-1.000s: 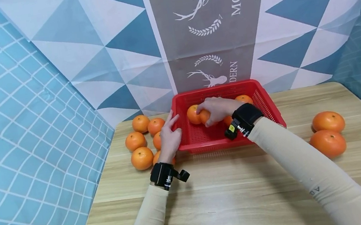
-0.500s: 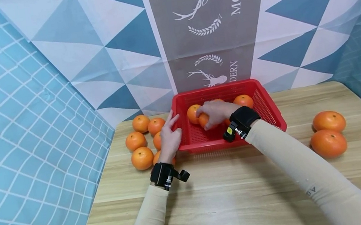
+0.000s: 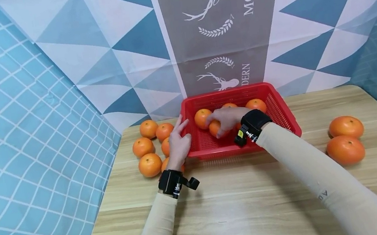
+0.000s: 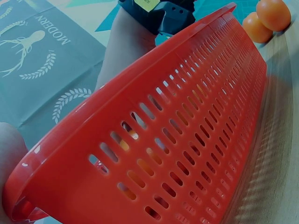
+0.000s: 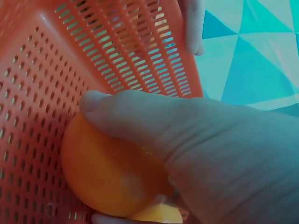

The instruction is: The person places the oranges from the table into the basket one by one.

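A red slotted basket (image 3: 281,115) stands at the back of the wooden table (image 3: 243,205). My right hand (image 3: 226,118) is inside it, fingers curled round an orange (image 3: 214,128), which the right wrist view shows low against the basket floor as an orange (image 5: 105,175) under my thumb. Two more oranges (image 3: 202,117) (image 3: 256,104) lie in the basket. My left hand (image 3: 179,143) rests flat against the basket's left wall (image 4: 154,154), fingers straight. A cluster of oranges (image 3: 150,164) lies on the table just left of that hand.
Two larger oranges (image 3: 345,127) (image 3: 345,149) sit on the table at the right, also seen as oranges (image 4: 266,18) in the left wrist view. A patterned cloth backdrop (image 3: 220,30) rises right behind the basket. Blue checked cloth (image 3: 15,136) hangs along the left edge.
My right hand has lowered the orange a little toward the basket floor, slightly nearer me. The left hand has stayed on the basket's left wall.
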The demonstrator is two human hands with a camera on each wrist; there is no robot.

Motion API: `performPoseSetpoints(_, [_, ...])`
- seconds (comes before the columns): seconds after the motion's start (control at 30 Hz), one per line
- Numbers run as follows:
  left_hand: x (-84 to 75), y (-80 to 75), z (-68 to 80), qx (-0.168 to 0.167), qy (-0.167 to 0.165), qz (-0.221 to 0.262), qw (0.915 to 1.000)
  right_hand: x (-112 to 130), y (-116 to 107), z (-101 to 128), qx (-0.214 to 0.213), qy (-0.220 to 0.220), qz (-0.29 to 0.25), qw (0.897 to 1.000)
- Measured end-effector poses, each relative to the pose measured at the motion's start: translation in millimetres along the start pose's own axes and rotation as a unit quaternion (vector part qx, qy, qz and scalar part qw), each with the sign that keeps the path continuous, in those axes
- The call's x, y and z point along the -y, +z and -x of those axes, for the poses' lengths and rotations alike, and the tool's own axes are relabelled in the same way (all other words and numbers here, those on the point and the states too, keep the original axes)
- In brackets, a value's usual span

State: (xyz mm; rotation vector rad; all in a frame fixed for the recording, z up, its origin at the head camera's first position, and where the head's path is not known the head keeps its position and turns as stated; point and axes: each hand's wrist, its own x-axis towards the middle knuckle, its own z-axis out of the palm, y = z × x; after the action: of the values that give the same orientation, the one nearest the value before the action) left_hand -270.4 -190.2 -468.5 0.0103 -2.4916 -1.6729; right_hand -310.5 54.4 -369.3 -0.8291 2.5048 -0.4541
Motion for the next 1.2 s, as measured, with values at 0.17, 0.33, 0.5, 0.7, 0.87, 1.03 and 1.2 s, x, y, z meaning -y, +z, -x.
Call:
performPoseSetpoints(0.17, [-36.0, -3.3, 21.8, -0.001, -0.009, 0.0, 1.0, -5, -1, -4, 0.013, -0.003, -0.003, 1.0])
performPoseSetpoints(0.33, [-35.5, -2.5, 20.5, -0.003, -0.015, 0.003, 0.9999, -5, -3, -5, 0.021, -0.009, -0.006, 1.0])
performPoseSetpoints(0.5, [2.0, 3.0, -5.1, -0.008, -0.014, 0.006, 0.9999, -7, -4, -5, 0.027, -0.007, -0.004, 1.0])
performPoseSetpoints(0.7, [5.4, 3.4, -8.8, -0.004, -0.017, 0.009, 0.9998, -9, -3, -5, 0.025, 0.011, -0.02, 0.999])
performPoseSetpoints(0.87, [-18.3, 1.4, 6.8, -0.004, -0.015, 0.0, 0.9999, -9, -1, -6, 0.02, 0.01, -0.017, 1.0])
performPoseSetpoints(1.03, [1.4, 2.9, -3.5, -0.005, -0.014, 0.009, 0.9998, -9, -1, -7, 0.019, 0.005, -0.015, 1.0])
performPoseSetpoints(1.2, [1.7, 1.9, -2.7, -0.005, -0.021, 0.012, 0.9997, -7, -1, -8, 0.021, 0.002, -0.015, 1.0])
